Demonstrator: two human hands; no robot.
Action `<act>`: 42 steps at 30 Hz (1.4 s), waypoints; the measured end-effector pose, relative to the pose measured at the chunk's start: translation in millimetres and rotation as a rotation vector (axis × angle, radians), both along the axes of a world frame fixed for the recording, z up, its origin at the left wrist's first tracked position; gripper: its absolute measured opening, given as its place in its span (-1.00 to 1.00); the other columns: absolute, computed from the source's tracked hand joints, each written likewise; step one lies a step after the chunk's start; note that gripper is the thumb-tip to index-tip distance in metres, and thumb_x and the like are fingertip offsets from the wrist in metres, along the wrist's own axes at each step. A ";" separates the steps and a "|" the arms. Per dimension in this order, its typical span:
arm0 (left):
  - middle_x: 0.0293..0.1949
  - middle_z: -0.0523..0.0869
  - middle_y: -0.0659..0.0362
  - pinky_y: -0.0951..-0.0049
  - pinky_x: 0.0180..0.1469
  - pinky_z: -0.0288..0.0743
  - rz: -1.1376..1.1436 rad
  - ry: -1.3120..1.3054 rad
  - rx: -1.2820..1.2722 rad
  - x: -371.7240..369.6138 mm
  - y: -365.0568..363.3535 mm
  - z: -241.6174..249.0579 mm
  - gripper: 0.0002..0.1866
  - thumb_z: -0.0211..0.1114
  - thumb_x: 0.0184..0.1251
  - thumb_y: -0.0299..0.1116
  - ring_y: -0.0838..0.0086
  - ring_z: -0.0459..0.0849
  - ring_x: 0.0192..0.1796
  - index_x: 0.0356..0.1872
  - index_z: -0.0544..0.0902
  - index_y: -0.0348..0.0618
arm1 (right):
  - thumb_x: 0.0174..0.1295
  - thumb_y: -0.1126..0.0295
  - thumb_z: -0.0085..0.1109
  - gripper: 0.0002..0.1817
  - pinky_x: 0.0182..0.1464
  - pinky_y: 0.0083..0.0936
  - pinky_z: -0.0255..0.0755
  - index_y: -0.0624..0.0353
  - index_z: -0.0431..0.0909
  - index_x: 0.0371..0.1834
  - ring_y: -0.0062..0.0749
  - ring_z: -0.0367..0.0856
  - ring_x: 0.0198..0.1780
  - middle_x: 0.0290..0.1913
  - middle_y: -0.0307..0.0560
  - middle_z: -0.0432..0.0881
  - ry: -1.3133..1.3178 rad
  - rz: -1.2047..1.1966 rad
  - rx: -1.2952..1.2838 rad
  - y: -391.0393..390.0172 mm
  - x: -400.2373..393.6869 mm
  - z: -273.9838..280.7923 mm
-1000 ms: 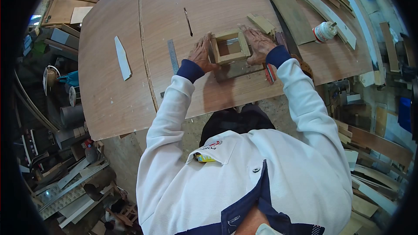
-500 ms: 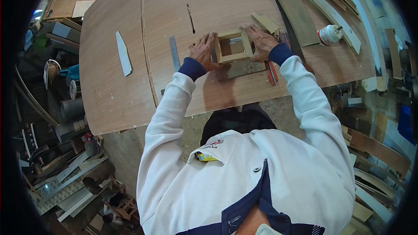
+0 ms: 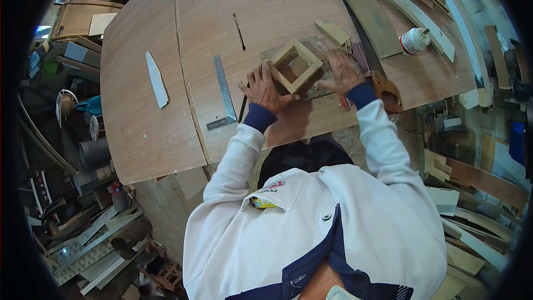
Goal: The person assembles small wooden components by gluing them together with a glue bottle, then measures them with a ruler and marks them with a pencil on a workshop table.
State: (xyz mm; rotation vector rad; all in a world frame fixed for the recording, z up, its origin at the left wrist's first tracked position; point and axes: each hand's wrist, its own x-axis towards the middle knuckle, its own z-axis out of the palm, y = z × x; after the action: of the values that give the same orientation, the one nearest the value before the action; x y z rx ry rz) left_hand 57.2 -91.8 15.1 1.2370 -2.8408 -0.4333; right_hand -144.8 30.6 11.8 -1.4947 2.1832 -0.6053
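A small square wooden frame (image 3: 301,82) sits turned at an angle on a flat board (image 3: 270,54) on the wooden table. My left hand (image 3: 265,89) is at its left corner, fingers spread, with the fingertips at the wood. On the other side, my right hand (image 3: 340,72) is slightly blurred, with its fingers apart beside the right corner and not wrapped round the frame. Just beyond the right hand lie short wood pieces (image 3: 333,31). A red tool (image 3: 345,103) is partly hidden under the right hand.
A metal square (image 3: 224,91) lies left of my left hand, and a pale pointed strip (image 3: 156,80) farther left. A handsaw handle (image 3: 387,93) is at the near right edge. Behind it are a glue bottle (image 3: 415,41) and long boards (image 3: 363,11).
The wooden frame has turned from nearly straight to an angled position. Both hands have loosened from its sides, and more of the board beneath shows.
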 end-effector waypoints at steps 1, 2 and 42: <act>0.27 0.33 -0.06 -0.31 0.23 0.03 -0.002 0.002 0.003 0.3 6.1 -0.1 0.36 0.49 -0.50 0.41 0.02 0.26 0.31 0.40 0.10 -0.16 | -0.24 0.09 0.50 0.28 0.47 -0.17 0.02 0.06 -0.22 0.51 0.16 0.10 0.43 0.39 0.31 0.16 -0.024 -0.048 0.059 5.8 12.1 0.4; 0.26 0.34 -0.06 -0.30 0.22 0.04 0.025 0.018 -0.004 1.4 11.9 -0.2 0.36 0.46 -0.50 0.44 0.02 0.28 0.30 0.39 0.10 -0.15 | -0.24 0.09 0.50 0.28 0.47 -0.17 0.02 0.06 -0.22 0.51 0.16 0.10 0.43 0.39 0.31 0.16 -0.023 -0.049 0.062 11.6 22.8 -4.6; -0.23 0.68 -0.15 0.07 0.01 0.51 -0.204 -0.014 0.044 -72.5 -54.6 -3.1 -0.72 0.19 0.19 -0.21 0.00 0.65 -0.09 -0.28 0.63 -0.25 | -0.40 -0.01 0.48 0.38 0.46 0.15 -0.29 0.15 -0.27 0.49 0.00 -0.16 0.53 0.45 0.19 0.00 0.048 -0.288 0.035 8.2 59.9 -38.1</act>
State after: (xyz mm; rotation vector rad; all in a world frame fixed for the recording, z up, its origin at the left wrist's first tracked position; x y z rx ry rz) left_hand -15.3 -146.3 12.1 0.9623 -2.9969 -0.4955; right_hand -84.8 38.7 -26.2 -1.1971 2.4555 -0.6235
